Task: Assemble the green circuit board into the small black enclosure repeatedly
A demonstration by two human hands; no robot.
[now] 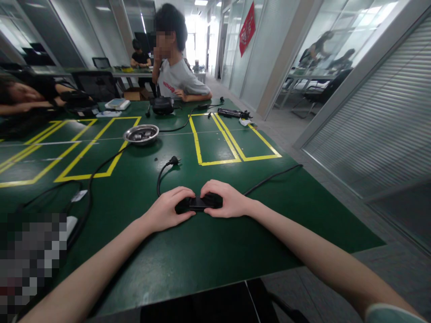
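Note:
A black power adapter (199, 204), a long block with a cord at each end, lies on the green table in front of me. My left hand (171, 207) grips its left end, thumb at the near side and fingers at the far side. Around its right end my right hand (225, 199) is closed in the same way. The middle of the block shows between my fingertips. A cord from the left side curves up to a black plug (174, 160) lying on the table. From the right side another cord (272, 179) runs toward the table's right edge.
A metal bowl (141, 134) with small metal parts stands ahead to the left. Yellow tape (220, 161) marks rectangles on the green table (188, 273). At the far edge lie a black case (162, 106) and a folded tripod (234, 113). A person (178, 74) sits opposite.

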